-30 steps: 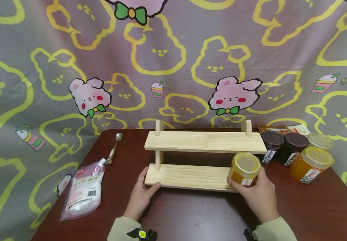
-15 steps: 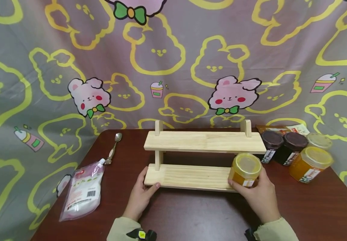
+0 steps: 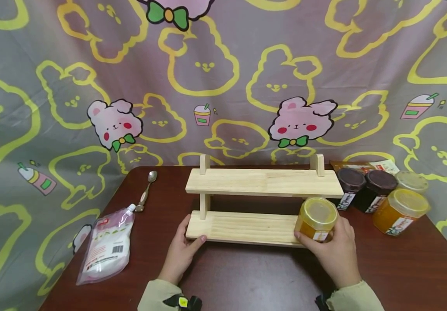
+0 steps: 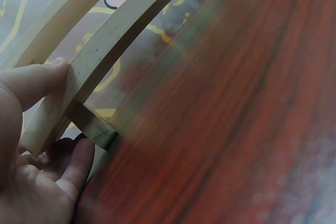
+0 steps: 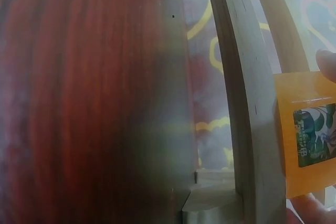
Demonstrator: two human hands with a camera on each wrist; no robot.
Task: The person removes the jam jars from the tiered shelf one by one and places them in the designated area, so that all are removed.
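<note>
A two-tier pale wooden shelf (image 3: 247,227) stands on the table. My left hand (image 3: 181,252) grips the left end of its lower board, thumb on top at the front edge; in the left wrist view the fingers (image 4: 80,163) curl beneath the board. On the right end of that board sits a jar of amber contents with a yellowish translucent lid (image 3: 317,211). My right hand (image 3: 336,255) holds this jar round its right side, thumb across the front by the white label. The right wrist view shows the jar (image 5: 289,166) on the board with fingertips at its sides.
Right of the shelf stand two dark jars (image 3: 379,185), an amber jar (image 3: 396,211) and a pale-lidded jar (image 3: 411,181), with a brown packet (image 3: 349,166) behind. At left lie a spoon (image 3: 146,192) and a spouted white pouch (image 3: 108,246). A patterned curtain (image 3: 239,77) hangs behind.
</note>
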